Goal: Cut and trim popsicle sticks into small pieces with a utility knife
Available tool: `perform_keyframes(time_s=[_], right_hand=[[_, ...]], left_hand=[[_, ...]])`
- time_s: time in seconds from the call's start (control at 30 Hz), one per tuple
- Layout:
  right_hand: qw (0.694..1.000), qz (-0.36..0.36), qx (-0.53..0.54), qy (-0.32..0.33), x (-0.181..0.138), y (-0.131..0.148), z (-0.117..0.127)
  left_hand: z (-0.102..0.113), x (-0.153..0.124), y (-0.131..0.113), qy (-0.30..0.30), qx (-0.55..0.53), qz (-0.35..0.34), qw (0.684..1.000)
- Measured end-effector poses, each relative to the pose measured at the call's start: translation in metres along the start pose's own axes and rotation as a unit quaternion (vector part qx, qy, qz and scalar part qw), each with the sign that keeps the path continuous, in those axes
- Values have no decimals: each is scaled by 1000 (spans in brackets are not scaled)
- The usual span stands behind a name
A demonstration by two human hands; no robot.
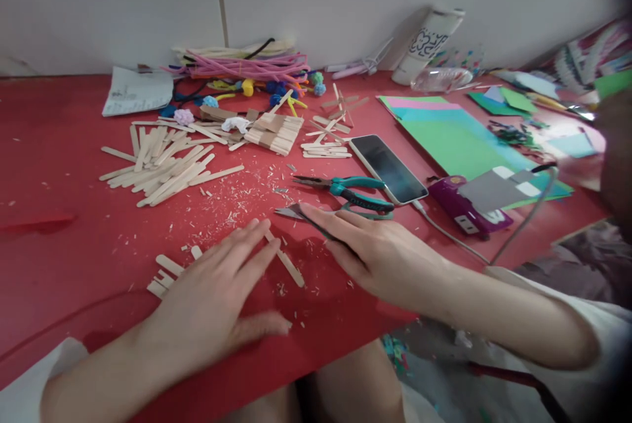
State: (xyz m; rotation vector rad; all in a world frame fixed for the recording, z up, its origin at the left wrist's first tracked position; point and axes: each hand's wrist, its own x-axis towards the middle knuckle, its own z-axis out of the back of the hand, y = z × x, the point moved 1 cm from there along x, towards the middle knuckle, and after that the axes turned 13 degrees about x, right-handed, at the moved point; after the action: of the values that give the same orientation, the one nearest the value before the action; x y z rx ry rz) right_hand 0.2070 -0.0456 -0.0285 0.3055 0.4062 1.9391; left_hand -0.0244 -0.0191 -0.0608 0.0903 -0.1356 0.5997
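L hand [212, 285] palm down over red tabletop [345, 337], fingers straight & slightly apart, not gripping; fingertips at far end of a wooden stick [287, 264], can't tell if touching. Stick lies btwn the hands, w/ shavings [237, 202] nearby. R hand [390, 252] wrapped round a bladed tool [290, 212], index along top. Pliers [340, 186] just beyond, nr phone [388, 170].

A: Left hand [212, 285]?
B: Fingers spread, palm down, fingertips at a wooden stick [286, 260].
A: Right hand [390, 247]?
B: Holds a bladed tool [292, 212], tip pointing left.
A: Beyond?
B: Pliers [340, 186] beside a phone [389, 168]; loose sticks [165, 166] heaped on the red desk [64, 166].
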Motion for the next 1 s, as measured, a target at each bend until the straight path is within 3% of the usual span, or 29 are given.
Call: perform_keyframes(time_s=[0.1, 0.17, 0.4, 0.6, 0.8, 1.0], right_hand=[[998, -35, -41, 13, 14, 5, -1], [998, -44, -48, 10, 29, 8, 1], [999, -37, -3, -5, 84, 8, 12], [998, 46, 36, -18, 88, 1, 15], [984, 151, 49, 81, 76, 5, 7], [978, 160, 65, 119, 73, 15, -2]], left_hand=[[-1, 7, 9, -29, 9, 45, 999], [1, 14, 13, -12, 3, 65, 998], [28, 47, 10, 163, 2, 107, 981], [43, 56, 15, 219, -8, 121, 968], [43, 55, 19, 214, -72, 127, 966], [32, 50, 20, 183, -111, 137, 967]])
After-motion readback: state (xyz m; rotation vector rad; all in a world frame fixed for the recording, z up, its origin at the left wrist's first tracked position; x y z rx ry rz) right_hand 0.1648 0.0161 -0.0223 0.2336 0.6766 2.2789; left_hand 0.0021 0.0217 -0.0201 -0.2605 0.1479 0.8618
